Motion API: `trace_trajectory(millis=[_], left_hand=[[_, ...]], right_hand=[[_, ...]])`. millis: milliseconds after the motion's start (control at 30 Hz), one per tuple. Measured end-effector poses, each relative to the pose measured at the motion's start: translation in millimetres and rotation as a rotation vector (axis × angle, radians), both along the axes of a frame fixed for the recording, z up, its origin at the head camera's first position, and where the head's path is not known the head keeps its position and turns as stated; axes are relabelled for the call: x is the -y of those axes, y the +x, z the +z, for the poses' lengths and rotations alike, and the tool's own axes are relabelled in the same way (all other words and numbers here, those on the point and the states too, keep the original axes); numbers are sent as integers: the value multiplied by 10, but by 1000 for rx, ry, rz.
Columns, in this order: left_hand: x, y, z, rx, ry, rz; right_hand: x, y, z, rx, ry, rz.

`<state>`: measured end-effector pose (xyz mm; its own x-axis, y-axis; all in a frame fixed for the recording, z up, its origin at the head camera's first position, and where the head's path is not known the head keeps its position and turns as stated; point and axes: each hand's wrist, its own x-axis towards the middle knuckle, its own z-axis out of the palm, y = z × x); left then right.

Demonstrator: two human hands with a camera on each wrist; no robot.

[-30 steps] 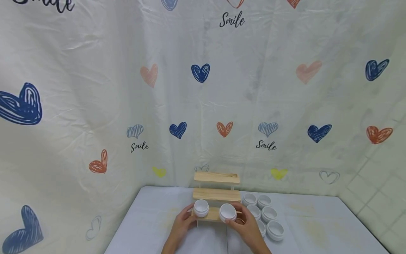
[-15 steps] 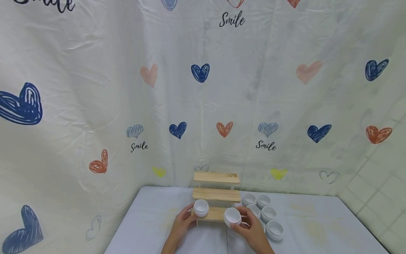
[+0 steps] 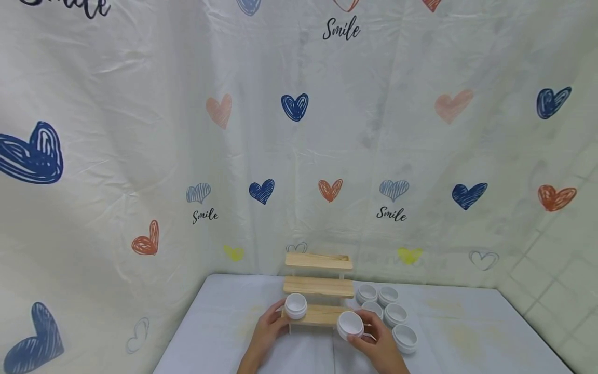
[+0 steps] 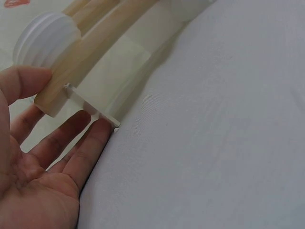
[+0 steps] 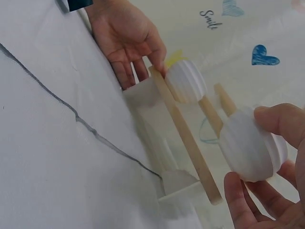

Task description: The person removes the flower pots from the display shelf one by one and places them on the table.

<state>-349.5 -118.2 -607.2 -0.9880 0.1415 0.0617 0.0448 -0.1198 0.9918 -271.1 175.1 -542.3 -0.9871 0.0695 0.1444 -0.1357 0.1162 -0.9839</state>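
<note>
A three-tier wooden display stand stands on the table. On the left end of its lowest step sits a small white ribbed cup, mouth up. My left hand holds that end of the step; in the left wrist view its thumb and index finger pinch the plank beside the cup, the other fingers by the clear support leg. My right hand grips a second white cup by its side, fingers and thumb round it. This cup is in front of the step's right end, apart from the plank in the right wrist view.
Several more white cups stand in rows right of the stand, partly hidden behind my right hand. A white cloth covers the table. Behind hangs a pale curtain printed with hearts.
My right hand has drawn its cup to the right and toward me, off the lowest step's front. The left hand and the cup beside it have stayed in place.
</note>
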Motion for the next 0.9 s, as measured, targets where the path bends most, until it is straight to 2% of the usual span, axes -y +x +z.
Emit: trace_trajectory(millis=[200, 533, 900], left_hand=[[-3, 11, -3, -24, 1, -9], [-7, 22, 17, -19, 26, -8], [-6, 19, 10, -12, 11, -4]], right_hand=[[-55, 47, 24, 36, 3, -8], [-139, 101, 35, 124, 60, -70], [-274, 147, -41, 115, 97, -108]])
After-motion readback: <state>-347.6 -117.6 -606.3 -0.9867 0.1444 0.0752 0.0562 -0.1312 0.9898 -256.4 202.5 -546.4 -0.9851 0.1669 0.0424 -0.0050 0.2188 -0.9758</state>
